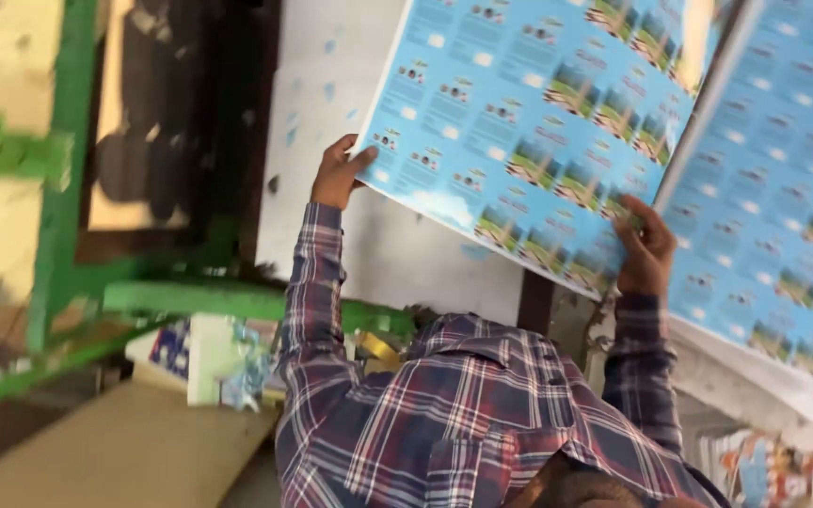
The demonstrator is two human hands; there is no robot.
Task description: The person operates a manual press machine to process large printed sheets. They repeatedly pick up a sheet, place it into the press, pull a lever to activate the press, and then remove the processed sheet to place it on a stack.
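Printed sheet [538, 122] lies left of a second sheet [783, 188], above table [115, 452].

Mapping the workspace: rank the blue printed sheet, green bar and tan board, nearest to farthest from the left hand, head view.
1. blue printed sheet, gripped by the left hand at its corner.
2. green bar, below the hand.
3. tan board, bottom left.

A print workshop: large blue printed sheets [538, 122] and a green machine frame [68, 216].
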